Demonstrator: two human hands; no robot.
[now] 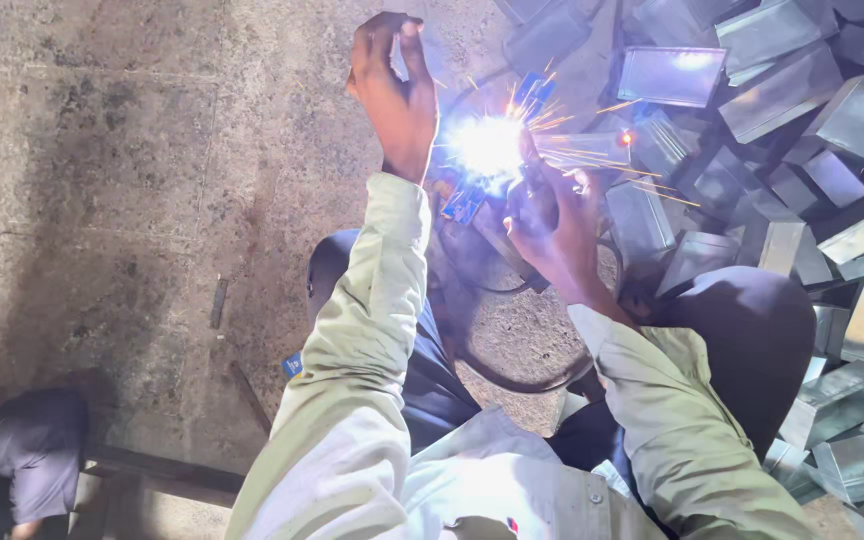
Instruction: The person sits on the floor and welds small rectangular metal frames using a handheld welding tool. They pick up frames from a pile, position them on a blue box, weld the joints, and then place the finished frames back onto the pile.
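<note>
Fingers of the right hand grip a welding holder, half lost in arc glare at upper centre. Left hand is raised, fingers curled around nothing visible. Stained concrete floor fills the left; grey metal boxes pile right, cut off.

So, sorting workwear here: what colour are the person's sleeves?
Pale cream, almost off-white sleeves, clearest in the head view.

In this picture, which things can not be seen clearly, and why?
- Head view: the workpiece under the bright arc is washed out by glare.
- What the right hand grips is lost in glare and shadow.
- The raised left hand shows its back; its palm is hidden.
- The metal boxes are cut off by the right edge.
</note>
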